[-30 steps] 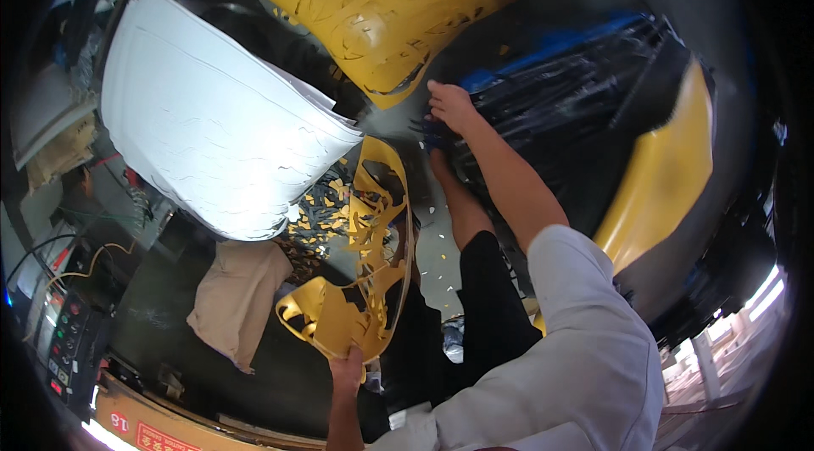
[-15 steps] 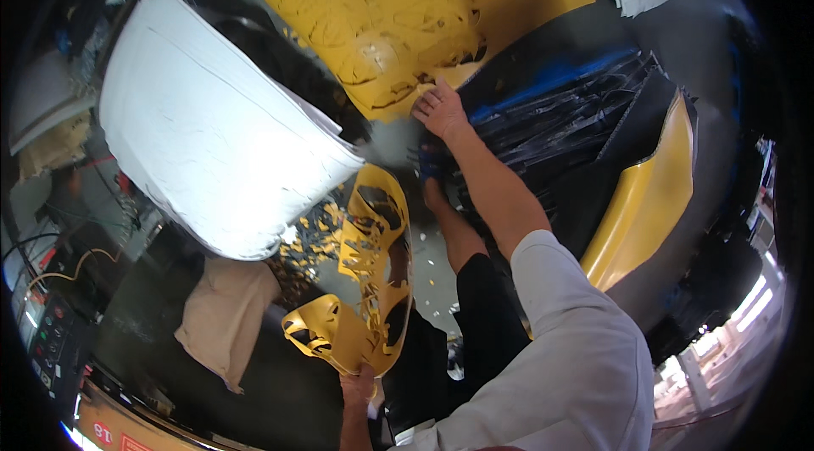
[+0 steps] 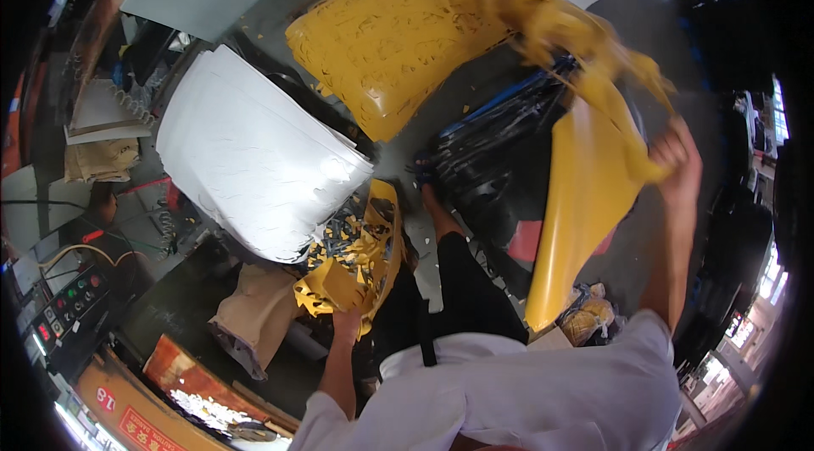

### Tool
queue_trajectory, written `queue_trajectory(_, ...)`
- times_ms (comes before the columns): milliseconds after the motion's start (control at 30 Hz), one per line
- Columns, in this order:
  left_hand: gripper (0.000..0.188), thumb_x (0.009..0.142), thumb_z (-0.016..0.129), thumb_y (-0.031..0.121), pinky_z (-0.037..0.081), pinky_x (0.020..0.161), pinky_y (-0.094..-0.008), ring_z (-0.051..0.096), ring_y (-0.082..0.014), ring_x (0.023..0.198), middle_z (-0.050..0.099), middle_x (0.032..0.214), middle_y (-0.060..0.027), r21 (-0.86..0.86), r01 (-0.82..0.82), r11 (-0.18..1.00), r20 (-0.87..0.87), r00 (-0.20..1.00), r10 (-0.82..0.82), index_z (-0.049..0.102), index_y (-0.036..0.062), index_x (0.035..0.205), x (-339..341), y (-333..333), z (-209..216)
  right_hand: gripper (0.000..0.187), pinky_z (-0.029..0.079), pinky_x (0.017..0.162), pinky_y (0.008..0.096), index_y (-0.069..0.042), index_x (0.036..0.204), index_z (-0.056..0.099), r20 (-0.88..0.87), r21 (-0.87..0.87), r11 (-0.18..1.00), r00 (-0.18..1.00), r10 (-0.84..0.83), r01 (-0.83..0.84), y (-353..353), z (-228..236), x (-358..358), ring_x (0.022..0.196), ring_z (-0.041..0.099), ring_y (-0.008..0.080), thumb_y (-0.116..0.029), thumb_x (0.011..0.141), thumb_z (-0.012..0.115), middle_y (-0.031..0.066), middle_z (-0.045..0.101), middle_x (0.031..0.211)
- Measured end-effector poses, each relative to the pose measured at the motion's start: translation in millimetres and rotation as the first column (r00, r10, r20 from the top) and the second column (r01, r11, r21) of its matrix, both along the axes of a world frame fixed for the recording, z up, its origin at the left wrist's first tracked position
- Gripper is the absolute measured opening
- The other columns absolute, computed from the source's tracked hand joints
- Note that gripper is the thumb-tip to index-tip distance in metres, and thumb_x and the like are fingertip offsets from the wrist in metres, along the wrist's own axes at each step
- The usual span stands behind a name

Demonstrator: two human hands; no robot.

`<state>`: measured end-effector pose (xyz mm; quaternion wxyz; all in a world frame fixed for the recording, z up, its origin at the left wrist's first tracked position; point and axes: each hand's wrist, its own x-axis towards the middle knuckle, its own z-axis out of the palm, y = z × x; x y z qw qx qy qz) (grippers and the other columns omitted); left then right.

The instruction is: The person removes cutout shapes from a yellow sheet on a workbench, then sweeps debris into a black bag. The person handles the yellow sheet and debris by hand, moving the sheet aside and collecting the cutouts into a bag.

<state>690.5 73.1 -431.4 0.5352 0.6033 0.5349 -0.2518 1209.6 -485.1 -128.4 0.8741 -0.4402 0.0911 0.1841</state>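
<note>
My left hand (image 3: 348,322) is low in the view, closed on a bent yellow cut-out sheet (image 3: 335,286) full of holes. Out to the right, my right hand (image 3: 677,154) grips the near end of another limp yellow sheet with cut-outs (image 3: 551,23), blurred by motion and trailing to the far side. Beyond it lies a yellow stack (image 3: 394,44) with many cut shapes showing in its top. A smooth curled yellow sheet (image 3: 585,188) rests under the lifted one, over black plastic-wrapped material (image 3: 492,137).
On the left stands a big stack of white sheets (image 3: 254,154), with black and yellow scraps (image 3: 343,235) beside it. A brown sack (image 3: 254,307) lies nearby. A control box with buttons (image 3: 72,307) and hoses sit at far left. A plastic bag (image 3: 589,315) lies right of my legs.
My right hand has swung from the edge of the yellow stack out to the right, pulling a cut-out sheet off it. My left hand still holds its cut-out sheet. The view has shifted.
</note>
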Motion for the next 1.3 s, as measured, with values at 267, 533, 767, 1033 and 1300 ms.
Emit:
queue_trajectory(267,0.041,0.088,0.065,0.004,0.053,0.093,-0.0378,0.067,-0.0252,0.108,0.070,0.120,-0.0111,0.063,0.119,0.991,0.253,0.959,-0.131,0.063,-0.0027,0.128,31,27,25,0.026,0.034,0.048,0.0273,-0.011,0.091,0.064,-0.083,-0.684,0.602,0.777,-0.624,0.411,-173,38,-368,0.054,0.039,0.0083,-0.030,0.108,0.060,-0.0049,0.041,0.062)
queue_trajectory(533,0.042,0.092,0.065,0.007,0.054,0.093,-0.0404,0.068,-0.0279,0.106,0.071,0.119,-0.0147,0.081,0.030,0.996,0.462,0.885,-0.064,0.061,-0.0058,0.132,59,30,94,0.044,0.056,0.094,0.0463,0.002,0.128,0.067,-0.458,-0.846,-0.352,0.884,0.095,-0.401,-77,-119,-452,0.116,0.069,0.0411,-0.024,0.092,0.066,0.0268,0.070,0.124)
queue_trajectory(767,0.044,0.089,0.082,0.017,0.057,0.084,-0.0357,0.069,-0.0185,0.093,0.075,0.108,-0.0101,0.072,0.322,0.944,0.470,0.824,-0.317,0.067,-0.0047,0.125,121,-10,251,0.079,0.044,0.114,0.0411,-0.003,0.153,0.048,-0.079,-0.513,0.579,0.707,0.703,-0.634,336,-31,-305,0.144,0.049,0.0307,-0.036,0.089,0.081,0.0213,0.051,0.155)
queue_trajectory(1033,0.031,0.104,0.069,0.017,0.053,0.076,-0.0265,0.063,-0.0105,0.096,0.070,0.111,-0.0039,-0.063,0.184,0.981,0.625,0.774,-0.105,0.063,0.0013,0.130,193,16,327,0.044,0.054,0.089,0.0371,0.001,0.128,0.068,-0.156,-0.430,0.667,0.777,0.610,-0.609,371,-21,-224,0.099,0.071,0.0203,-0.037,0.107,0.057,0.0113,0.075,0.111)
queue_trajectory(1300,0.025,0.100,0.065,0.011,0.054,0.064,-0.0284,0.068,-0.0125,0.077,0.074,0.107,-0.0089,0.316,0.464,0.828,0.444,0.699,-0.561,0.068,-0.0008,0.122,421,95,440,0.051,0.064,0.081,0.0454,0.000,0.144,0.055,-0.029,0.186,0.952,0.967,0.253,-0.244,277,43,-57,0.088,0.075,0.0294,-0.040,0.111,0.053,0.0178,0.070,0.122)
